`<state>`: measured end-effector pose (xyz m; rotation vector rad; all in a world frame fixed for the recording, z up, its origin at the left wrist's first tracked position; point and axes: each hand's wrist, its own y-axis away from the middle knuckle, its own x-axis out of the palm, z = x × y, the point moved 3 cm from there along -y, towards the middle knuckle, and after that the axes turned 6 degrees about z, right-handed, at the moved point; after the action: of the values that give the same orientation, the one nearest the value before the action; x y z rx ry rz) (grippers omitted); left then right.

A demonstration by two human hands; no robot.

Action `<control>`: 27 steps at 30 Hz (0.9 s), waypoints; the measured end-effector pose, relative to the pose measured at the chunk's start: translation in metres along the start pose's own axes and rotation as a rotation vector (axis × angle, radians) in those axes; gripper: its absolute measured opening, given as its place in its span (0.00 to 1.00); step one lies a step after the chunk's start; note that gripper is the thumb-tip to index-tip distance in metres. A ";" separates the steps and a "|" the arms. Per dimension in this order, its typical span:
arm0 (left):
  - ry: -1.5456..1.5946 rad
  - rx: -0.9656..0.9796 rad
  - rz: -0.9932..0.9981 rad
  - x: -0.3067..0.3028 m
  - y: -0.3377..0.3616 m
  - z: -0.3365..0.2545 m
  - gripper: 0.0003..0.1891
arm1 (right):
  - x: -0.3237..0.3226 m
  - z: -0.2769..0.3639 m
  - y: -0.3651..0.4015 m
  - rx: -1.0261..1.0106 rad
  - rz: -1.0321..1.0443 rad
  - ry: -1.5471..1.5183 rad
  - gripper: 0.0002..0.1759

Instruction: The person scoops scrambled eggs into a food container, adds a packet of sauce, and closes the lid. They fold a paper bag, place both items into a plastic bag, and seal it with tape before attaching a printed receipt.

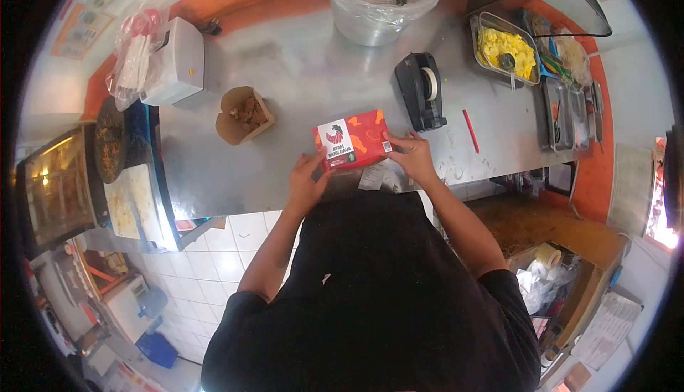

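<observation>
A red box (365, 135) with a white printed label lies near the front edge of the metal table. My left hand (308, 182) holds its left end, with the fingertips on the label side. At the box's right end, my right hand (412, 155) grips the corner with thumb and fingers. Under and in front of the box some printed paper (383, 177) shows. A black tape dispenser (420, 93) with a roll of tape stands just behind my right hand. To the right of it lies a red pen (471, 131).
An open brown carton (229, 125) with food pieces stands left of the box. A lined bucket (377, 21) is at the back. Yellow food fills a glass container (491, 57) at the back right, near metal trays (559, 117). A white box (178, 64) stands back left.
</observation>
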<state>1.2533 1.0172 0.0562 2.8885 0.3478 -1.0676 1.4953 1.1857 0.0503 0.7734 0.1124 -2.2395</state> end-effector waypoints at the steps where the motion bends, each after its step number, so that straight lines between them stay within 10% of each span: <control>1: 0.015 0.030 -0.006 0.001 0.000 0.004 0.28 | -0.001 -0.001 -0.001 0.011 0.001 0.002 0.28; 8: -0.057 0.028 -0.025 0.002 0.006 0.004 0.23 | 0.000 -0.004 0.006 -0.196 0.045 -0.065 0.27; 14: -0.351 0.392 -0.133 -0.007 -0.004 -0.017 0.18 | 0.018 -0.003 0.017 -0.241 -0.190 0.227 0.26; 20: -0.367 0.352 0.261 0.012 -0.076 -0.025 0.30 | 0.013 0.006 0.016 -0.280 -0.213 0.262 0.26; 27: -0.216 0.335 0.268 0.005 -0.080 -0.040 0.33 | 0.017 0.006 0.014 -0.105 -0.163 0.174 0.30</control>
<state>1.2641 1.1011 0.0866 2.9297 -0.2449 -1.4865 1.4926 1.1627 0.0479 0.9292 0.3866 -2.2932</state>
